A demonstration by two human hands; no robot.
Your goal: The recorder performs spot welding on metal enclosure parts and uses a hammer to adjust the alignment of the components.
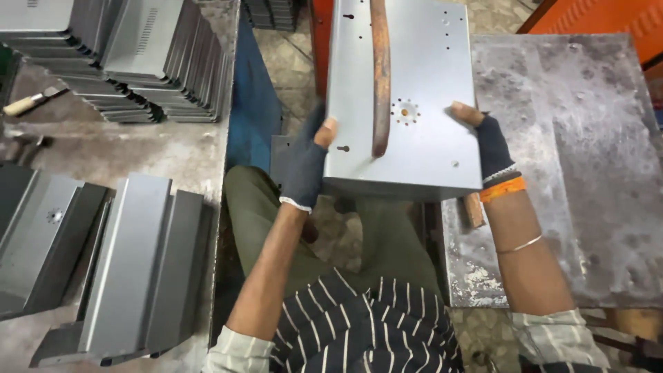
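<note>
I hold a grey sheet-metal panel with small punched holes and a ring of holes near its middle. My left hand, in a dark fingerless glove, grips its lower left edge. My right hand, also gloved, grips the lower right edge, with an orange band and a thin bangle on the wrist. A rusty curved metal bar runs down over the panel's face.
Stacks of folded grey metal panels sit at the upper left, and more bent panels lie at the lower left. A worn steel table stands on the right. A wooden-handled tool lies at far left. Orange machine parts are at top right.
</note>
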